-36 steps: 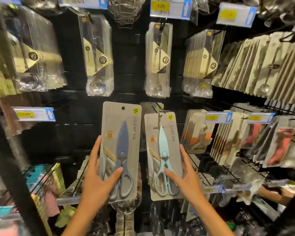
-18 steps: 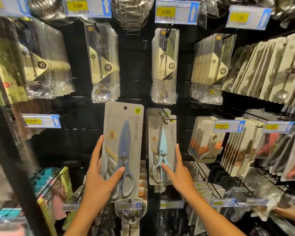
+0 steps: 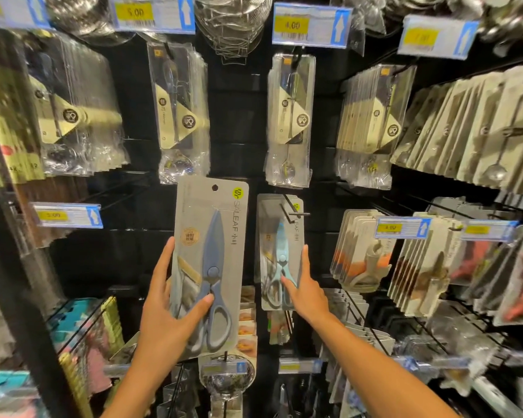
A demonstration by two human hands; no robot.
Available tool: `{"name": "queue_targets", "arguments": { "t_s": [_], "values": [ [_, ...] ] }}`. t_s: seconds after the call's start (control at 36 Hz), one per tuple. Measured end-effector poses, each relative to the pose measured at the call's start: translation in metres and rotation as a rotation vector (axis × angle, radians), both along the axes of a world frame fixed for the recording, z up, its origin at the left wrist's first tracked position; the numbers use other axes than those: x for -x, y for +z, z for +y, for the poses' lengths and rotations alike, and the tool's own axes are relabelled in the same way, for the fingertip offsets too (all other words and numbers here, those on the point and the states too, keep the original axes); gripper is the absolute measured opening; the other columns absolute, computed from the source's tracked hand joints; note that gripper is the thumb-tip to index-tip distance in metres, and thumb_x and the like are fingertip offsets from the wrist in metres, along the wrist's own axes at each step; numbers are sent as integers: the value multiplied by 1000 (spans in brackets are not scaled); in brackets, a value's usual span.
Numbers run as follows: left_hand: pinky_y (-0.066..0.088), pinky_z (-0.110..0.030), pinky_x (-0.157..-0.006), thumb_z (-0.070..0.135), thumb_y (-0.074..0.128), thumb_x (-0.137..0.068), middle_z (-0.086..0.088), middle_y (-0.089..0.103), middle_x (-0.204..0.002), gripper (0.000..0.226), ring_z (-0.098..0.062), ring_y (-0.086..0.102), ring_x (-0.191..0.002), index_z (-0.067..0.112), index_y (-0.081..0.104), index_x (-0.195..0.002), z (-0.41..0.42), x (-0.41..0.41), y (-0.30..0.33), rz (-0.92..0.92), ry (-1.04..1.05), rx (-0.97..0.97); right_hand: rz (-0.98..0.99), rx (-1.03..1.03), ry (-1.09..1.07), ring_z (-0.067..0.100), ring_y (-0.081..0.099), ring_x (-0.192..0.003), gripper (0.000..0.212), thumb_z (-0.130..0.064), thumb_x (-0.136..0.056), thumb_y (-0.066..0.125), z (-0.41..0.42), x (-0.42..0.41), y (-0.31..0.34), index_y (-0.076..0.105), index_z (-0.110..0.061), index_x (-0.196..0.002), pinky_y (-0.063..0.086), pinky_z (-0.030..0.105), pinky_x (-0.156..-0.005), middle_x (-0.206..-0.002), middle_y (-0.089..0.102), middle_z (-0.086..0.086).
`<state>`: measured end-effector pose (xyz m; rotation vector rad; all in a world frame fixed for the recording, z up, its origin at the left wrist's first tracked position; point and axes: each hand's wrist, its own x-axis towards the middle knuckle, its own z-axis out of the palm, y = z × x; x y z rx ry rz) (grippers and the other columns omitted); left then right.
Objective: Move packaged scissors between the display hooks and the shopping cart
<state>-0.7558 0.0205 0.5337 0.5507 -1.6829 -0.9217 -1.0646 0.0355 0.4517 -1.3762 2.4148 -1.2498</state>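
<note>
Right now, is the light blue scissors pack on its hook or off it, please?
On: the hook passes through the top of the light blue scissors pack, with the right hand touching it.

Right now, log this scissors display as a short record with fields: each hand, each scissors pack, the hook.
left hand: grips the blue-grey scissors pack, thumb across its front
blue-grey scissors pack: off the hooks, upright, hang hole free
right hand: fingers straight, touching the light-blue scissors pack
light-blue scissors pack: hanging on the display hook
shopping cart: not in view
</note>
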Motion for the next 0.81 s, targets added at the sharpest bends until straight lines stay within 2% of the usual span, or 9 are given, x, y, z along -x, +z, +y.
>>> {"name": "queue_targets", "arguments": {
  "t_s": [0.08, 0.14, 0.28, 0.36, 0.44, 0.56, 0.67, 0.75, 0.81],
  "values": [
    [43, -15, -104, 11, 80, -79, 43, 32, -150, 101, 10, 37, -140, 48, 24, -154, 2, -2, -2, -7, -7, 8, -24, 1, 30, 33, 67, -109, 100, -58, -95, 55, 0, -1, 0, -36, -64, -135, 57, 55, -90, -139, 59, 11],
    [43, -16, -104, 11, 80, -79, 41, 32, -151, 101, 8, 38, -140, 48, 23, -155, 2, -4, -3, -9, -15, 7, -48, 1, 19, 33, 62, -120, 100, -57, -94, 57, 4, -6, 2, -33, -64, -136, 53, 55, -96, -147, 52, 11],
    [46, -8, -99, 12, 79, -78, 43, 34, -149, 101, 4, 42, -139, 47, 24, -155, 2, -9, -7, 13, -42, -9, -106, 32, 48, 30, 34, -147, 100, -52, -94, 62, 27, -30, 10, -17, -45, -155, 35, 47, -114, -164, 24, 8],
    [48, -21, -105, 15, 80, -79, 40, 34, -151, 101, 1, 44, -139, 51, 23, -154, 2, -11, -10, 0, -40, -13, -138, 122, 187, 14, 22, -152, 86, -53, -96, 59, 44, -49, 14, -3, -52, -156, 26, 42, -122, -166, 20, -8],
    [45, -44, -112, 15, 81, -79, 35, 33, -154, 102, -1, 42, -142, 52, 22, -154, 2, -11, -13, -18, -44, -21, -220, 172, 329, 6, 29, -148, 75, -56, -95, 58, 60, -75, 27, 9, -61, -152, 34, 46, -120, -163, 27, -17],
    [45, -54, -111, 17, 81, -80, 26, 33, -158, 102, -9, 42, -144, 49, 22, -156, 4, -7, -16, -14, -75, -21, -326, 250, 502, 0, 53, -130, 71, -42, -98, 57, 78, -108, 49, 14, -54, -153, 46, 23, -106, -145, 50, -18],
    [52, -53, -104, 12, 82, -80, 17, 42, -156, 102, -16, 53, -136, 47, 22, -155, 7, -2, -19, 0, -127, -24, -324, 330, 517, 2, 63, -120, 72, -20, -103, 57, 86, -126, 63, 16, -48, -155, 50, 16, -97, -129, 66, -11],
    [56, -43, -100, 9, 81, -81, 18, 45, -153, 101, -13, 57, -131, 45, 23, -156, 12, 3, -20, 12, -164, -19, -291, 370, 488, 15, 71, -103, 73, -9, -103, 54, 89, -131, 60, 19, -44, -157, 55, 23, -87, -109, 73, 6],
    [56, -34, -100, 7, 81, -81, 22, 44, -153, 101, -9, 55, -133, 46, 23, -155, 15, 6, -22, 3, -194, -22, -305, 379, 459, 18, 72, -97, 74, -6, -102, 55, 91, -130, 54, 20, -42, -157, 57, 26, -83, -107, 74, 8]
  ]
}}
